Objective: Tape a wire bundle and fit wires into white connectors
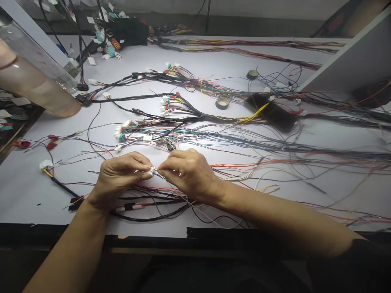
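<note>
My left hand point(120, 175) pinches a small white connector point(150, 171) between thumb and fingers, just above the near part of the white table point(24, 191). My right hand point(187, 173) meets it from the right, its fingertips closed on thin wires point(159, 175) that enter the connector. Both hands hover over a spread wire harness point(183, 118) of coloured wires, black taped branches and several white plugs.
Two tape rolls point(222, 103) point(252, 74) lie mid-table. A dark bundle point(271, 112) sits right of centre. Another person's arm point(36, 87) reaches in at the left. A grey panel point(357, 57) stands at the right; red plugs point(23, 144) lie by the left edge.
</note>
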Demonstrator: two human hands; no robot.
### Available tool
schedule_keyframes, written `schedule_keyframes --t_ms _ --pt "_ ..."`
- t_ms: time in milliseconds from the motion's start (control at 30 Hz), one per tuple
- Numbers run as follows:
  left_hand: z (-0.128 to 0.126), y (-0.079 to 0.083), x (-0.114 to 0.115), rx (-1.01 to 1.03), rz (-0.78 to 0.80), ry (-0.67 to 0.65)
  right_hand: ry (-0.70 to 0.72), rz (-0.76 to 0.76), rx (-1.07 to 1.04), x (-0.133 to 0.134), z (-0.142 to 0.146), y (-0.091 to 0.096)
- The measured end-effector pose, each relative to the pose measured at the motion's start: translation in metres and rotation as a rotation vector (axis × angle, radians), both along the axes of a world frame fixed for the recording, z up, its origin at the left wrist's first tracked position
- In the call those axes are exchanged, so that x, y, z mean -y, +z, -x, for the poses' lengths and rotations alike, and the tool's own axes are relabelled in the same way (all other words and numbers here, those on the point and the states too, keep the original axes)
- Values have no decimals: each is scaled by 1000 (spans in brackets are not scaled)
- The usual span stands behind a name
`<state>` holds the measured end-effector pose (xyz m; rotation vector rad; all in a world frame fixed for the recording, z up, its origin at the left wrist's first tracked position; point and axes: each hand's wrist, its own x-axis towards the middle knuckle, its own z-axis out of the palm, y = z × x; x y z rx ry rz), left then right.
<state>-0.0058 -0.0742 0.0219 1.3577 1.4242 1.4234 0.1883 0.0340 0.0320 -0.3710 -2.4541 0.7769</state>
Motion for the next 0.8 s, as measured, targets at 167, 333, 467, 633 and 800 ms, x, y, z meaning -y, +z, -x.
schedule_keyframes --t_ms 167,333,467,633,800 --pt "-1 0 -2 19 28 5 -23 -9 43 1 1 1" --pt "4 -3 -2 61 -3 41 -58 54 50 2 -7 5" --pt "6 -4 -1 105 -18 53 -86 51 63 4 -5 6" --pt "5 -4 -2 98 18 65 -49 70 49 2 4 0" --pt "8 -4 -3 84 22 45 19 196 87 1 1 4"
